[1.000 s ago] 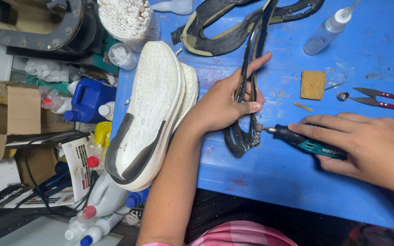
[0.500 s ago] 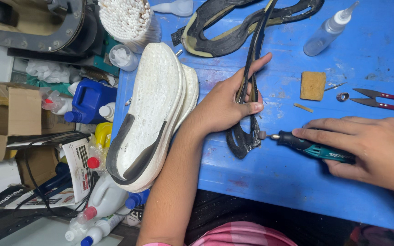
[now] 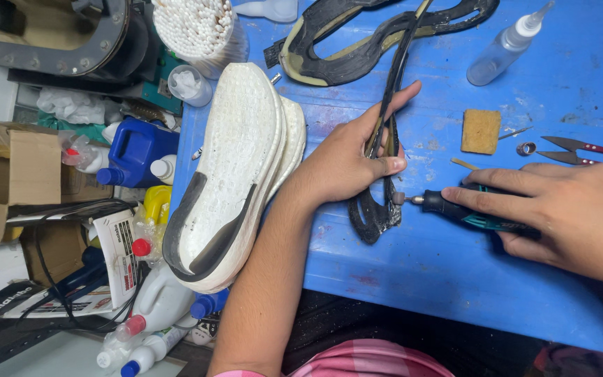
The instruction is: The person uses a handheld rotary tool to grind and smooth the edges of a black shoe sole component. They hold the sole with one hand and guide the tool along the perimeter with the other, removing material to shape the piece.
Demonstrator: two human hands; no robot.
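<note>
1. Grip first: my left hand (image 3: 347, 164) pins the black sole strip (image 3: 383, 150) on edge against the blue desk (image 3: 455, 279), thumb closed on one side and the other fingers (image 3: 403, 94) stretched up along the other. My right hand (image 3: 560, 209) is closed around the rotary tool (image 3: 462, 211), whose small grinding bit (image 3: 399, 199) touches the strip's lower curl, just below my left thumb.
2. Thumb danger, as I judge it: the bit sits very near my thumb tip. If it catches on the rubber and jumps upward, it could graze the skin.
3. Strip slipping: it is thin and floppy, and I hold only its middle. The loose curl near the desk edge could flap or twist under the bit, so I might grind the wrong face or gouge it.
4. Too much pressure could chew through the thin edge, since little material shows there.
5. Clutter close by: the snips (image 3: 581, 150), a small ring (image 3: 525, 148) and the tan block (image 3: 481, 130) lie just above my right hand; a sudden recoil could knock them.
6. Shoe (image 3: 235, 174) overhang: the white shoe lies upside down beside my left forearm, its heel past the desk edge. A nudge from my arm could tip it down among the bottles (image 3: 148, 335).
</note>
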